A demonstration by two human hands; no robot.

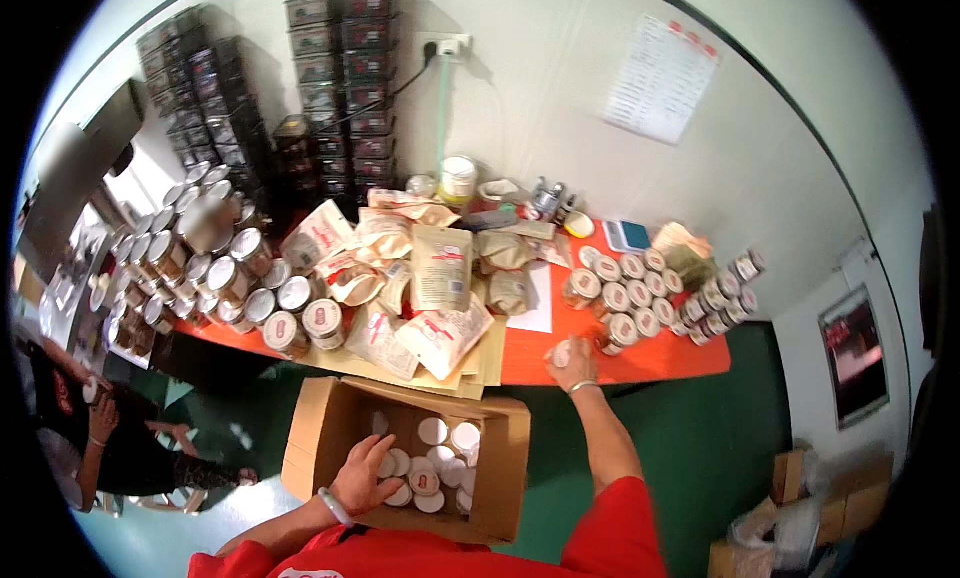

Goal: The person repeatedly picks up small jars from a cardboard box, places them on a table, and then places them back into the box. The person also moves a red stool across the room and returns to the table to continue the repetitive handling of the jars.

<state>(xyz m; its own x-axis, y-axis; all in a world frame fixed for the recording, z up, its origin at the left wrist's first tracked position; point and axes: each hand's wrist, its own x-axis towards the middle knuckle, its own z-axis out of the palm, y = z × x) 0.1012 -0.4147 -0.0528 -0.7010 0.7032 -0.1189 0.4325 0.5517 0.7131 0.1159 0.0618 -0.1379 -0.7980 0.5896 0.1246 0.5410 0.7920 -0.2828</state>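
An open cardboard box [500,468] stands right in front of me, with several round white-lidded jars [428,481] in it, some with a red print on the lid. My left hand [362,478] reaches over the box's left part, fingers stretched out beside the lids and holding nothing I can see. At the front edge of the orange table [650,370], my right hand [574,364] is closed round a jar [561,354] whose white lid shows between the fingers. Just beyond it stands a group of lidded jars [622,328] in rows.
Kraft pouches [441,268] are heaped mid-table. Silver-lidded cans [228,278] crowd the left side, and dark boxes [368,88] are stacked against the wall. More jars lie stacked [715,308] at the right end near a small scale [628,236]. Another person [85,428] handles something at far left.
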